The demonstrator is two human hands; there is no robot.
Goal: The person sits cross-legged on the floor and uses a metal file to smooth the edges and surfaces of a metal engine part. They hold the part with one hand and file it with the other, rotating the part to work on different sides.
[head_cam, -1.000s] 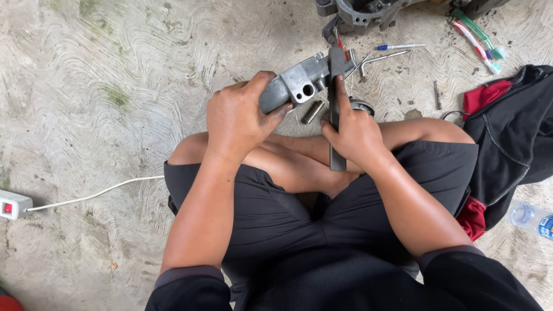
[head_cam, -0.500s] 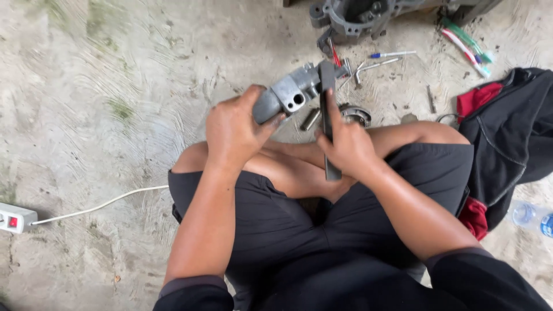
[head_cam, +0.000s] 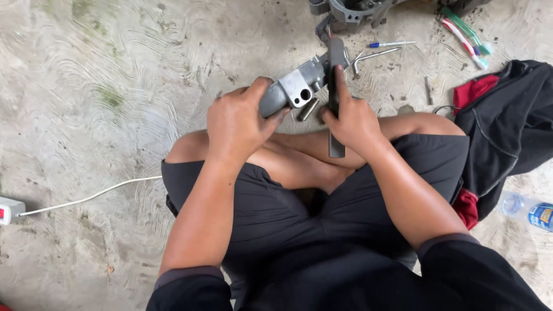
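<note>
1. Rough grey concrete floor, swirled with trowel marks, fills the view; the person sits cross-legged on it in dark shorts, knees spread toward 3 and 9 o'clock.
2. Left hand, just left of centre, is closed around the lower end of a grey metal casting, fingers wrapped over it and thumb along its side.
3. That casting slants up toward 1 o'clock, above the crossed legs, with a round hole showing in its square face.
4. Right hand is closed on a dark flat tool held upright, forefinger stretched along it; the tool's upper end meets the casting's top, its lower end sticks out below the palm.
5. A small metal cylinder lies just below the casting, between the two hands.
6. At 12 o'clock a larger grey machine housing sits at the frame's edge, with a bent metal key and a blue-tipped pen beside it.
7. Toothbrushes lie toward 1 o'clock.
8. A black and red garment is heaped at 3 o'clock, a plastic bottle below it.
9. At 9 o'clock a white cable runs to a white power strip.
</note>
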